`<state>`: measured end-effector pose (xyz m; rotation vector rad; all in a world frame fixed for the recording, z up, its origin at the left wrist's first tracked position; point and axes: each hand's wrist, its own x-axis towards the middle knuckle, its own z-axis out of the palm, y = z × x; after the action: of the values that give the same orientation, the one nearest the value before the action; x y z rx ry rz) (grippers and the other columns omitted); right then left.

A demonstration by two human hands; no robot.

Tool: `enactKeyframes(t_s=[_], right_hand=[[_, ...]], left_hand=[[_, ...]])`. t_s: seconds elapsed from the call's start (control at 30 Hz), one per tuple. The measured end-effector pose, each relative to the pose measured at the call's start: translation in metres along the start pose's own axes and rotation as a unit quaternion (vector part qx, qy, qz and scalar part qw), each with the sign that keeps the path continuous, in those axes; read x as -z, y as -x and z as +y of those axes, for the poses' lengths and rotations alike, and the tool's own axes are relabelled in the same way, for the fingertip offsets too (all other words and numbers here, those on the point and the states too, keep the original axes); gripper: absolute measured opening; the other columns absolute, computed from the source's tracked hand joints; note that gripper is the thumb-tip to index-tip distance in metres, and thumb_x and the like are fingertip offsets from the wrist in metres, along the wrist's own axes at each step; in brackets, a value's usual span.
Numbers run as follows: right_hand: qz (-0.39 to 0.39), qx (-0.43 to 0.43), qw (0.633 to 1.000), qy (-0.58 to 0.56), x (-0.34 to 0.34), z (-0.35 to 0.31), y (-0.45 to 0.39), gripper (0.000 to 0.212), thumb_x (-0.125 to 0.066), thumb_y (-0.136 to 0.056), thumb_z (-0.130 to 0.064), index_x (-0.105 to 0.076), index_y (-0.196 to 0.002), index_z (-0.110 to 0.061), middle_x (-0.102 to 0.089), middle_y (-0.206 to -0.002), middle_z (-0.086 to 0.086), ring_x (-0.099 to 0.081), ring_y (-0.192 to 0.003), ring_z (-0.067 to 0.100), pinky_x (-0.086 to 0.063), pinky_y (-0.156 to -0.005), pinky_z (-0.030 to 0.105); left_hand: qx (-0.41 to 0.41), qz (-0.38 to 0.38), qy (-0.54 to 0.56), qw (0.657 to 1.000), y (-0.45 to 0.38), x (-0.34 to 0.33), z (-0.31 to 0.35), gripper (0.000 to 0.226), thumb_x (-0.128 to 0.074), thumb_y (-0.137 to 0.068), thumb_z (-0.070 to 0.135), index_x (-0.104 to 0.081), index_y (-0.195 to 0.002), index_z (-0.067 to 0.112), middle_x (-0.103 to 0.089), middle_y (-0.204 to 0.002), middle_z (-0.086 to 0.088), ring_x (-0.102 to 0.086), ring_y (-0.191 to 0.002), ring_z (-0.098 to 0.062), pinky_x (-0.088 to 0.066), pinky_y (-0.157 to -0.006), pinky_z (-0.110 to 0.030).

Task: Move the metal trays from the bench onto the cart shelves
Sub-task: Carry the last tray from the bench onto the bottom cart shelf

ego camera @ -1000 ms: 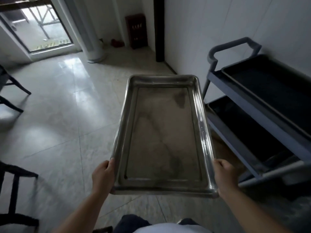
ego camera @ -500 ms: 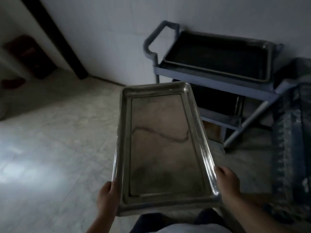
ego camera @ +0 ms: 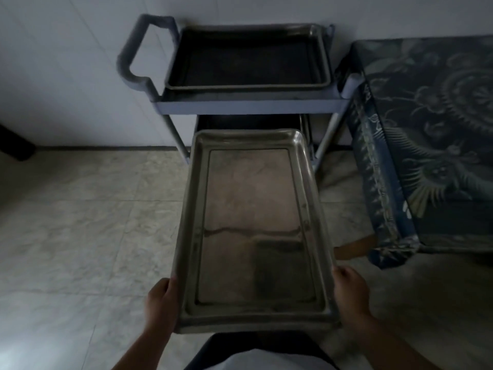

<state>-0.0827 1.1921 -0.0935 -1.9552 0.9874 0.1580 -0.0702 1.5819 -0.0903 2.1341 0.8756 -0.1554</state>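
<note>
Item: rectangular stainless-steel tray with rolled rim and raised flat centre panel point(ego camera: 253, 231). No brand, label or legible writing can be made out on it or on anything nearby; the light is dim. Finish dull and smudged, with a dark wavy streak across the middle of the panel and a darker patch below it toward the right. Empty. Held in the air, long axis pointing away from the person, its far end just before the lower part of the cart.

Left hand point(ego camera: 162, 303): fingers curled round the tray's near left rim, thumb on top of the edge.

Right hand point(ego camera: 349, 292): fingers curled round the near right rim in the same way.

Grey-blue plastic utility cart with looped push handle point(ego camera: 138, 57): stands against the pale wall. Its top shelf carries a dark rectangular metal tray point(ego camera: 248, 60), lying flat. A lower shelf shows a dark surface behind the held tray; what lies there cannot be told.

Surface covered with blue cloth in a pale floral pattern point(ego camera: 426, 134): just right of the cart, its corner hanging down.

Floor: pale marbled tiles point(ego camera: 88, 222).
</note>
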Motion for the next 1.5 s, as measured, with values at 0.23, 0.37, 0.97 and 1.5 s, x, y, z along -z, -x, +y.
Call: enactKeyframes(t_s=[0.23,0.37,0.97,1.5], right_hand=[[0.014,-0.036,0.999,-0.012,-0.017,0.031,-0.039,0.029,-0.053,-0.1,-0.016,-0.062,-0.077,-0.002,-0.055,-0.069,0.014,-0.049,-0.064,0.027,-0.033,-0.059,0.035],[0.04,-0.06,0.997,-0.003,-0.045,0.049,-0.048,0.032,-0.053,-0.1,-0.02,-0.059,-0.071,-0.007,-0.053,-0.066,0.011,-0.048,-0.061,0.025,-0.031,-0.055,0.033],[0.114,-0.135,0.983,-0.04,-0.197,0.168,-0.142,0.031,-0.055,-0.08,-0.022,-0.048,-0.057,-0.003,-0.041,-0.053,0.002,-0.036,-0.053,0.015,-0.029,-0.049,0.03],[0.103,-0.053,0.99,-0.08,-0.331,0.207,-0.345,0.028,-0.06,-0.09,-0.022,-0.065,-0.063,-0.022,-0.061,-0.062,-0.004,-0.053,-0.059,0.014,-0.04,-0.058,0.026]], left_hand=[[-0.018,-0.036,-0.012,0.999,-0.03,-0.05,0.004,0.047,-0.054,-0.101,0.032,-0.058,-0.068,-0.001,-0.059,-0.065,-0.022,-0.057,-0.067,-0.038,-0.043,-0.061,-0.043],[-0.019,-0.068,-0.027,0.997,-0.064,-0.074,-0.012,0.048,-0.053,-0.102,0.031,-0.057,-0.072,-0.005,-0.056,-0.069,-0.029,-0.055,-0.067,-0.037,-0.046,-0.062,-0.046],[0.04,-0.118,-0.047,0.991,-0.188,-0.2,-0.115,0.047,-0.052,-0.097,0.036,-0.049,-0.065,0.002,-0.045,-0.06,-0.011,-0.044,-0.063,-0.025,-0.035,-0.06,-0.039],[0.003,-0.115,-0.023,0.993,-0.346,-0.358,-0.157,0.04,-0.05,-0.099,0.041,-0.065,-0.077,0.011,-0.065,-0.077,-0.022,-0.064,-0.075,-0.041,-0.057,-0.07,-0.059]])
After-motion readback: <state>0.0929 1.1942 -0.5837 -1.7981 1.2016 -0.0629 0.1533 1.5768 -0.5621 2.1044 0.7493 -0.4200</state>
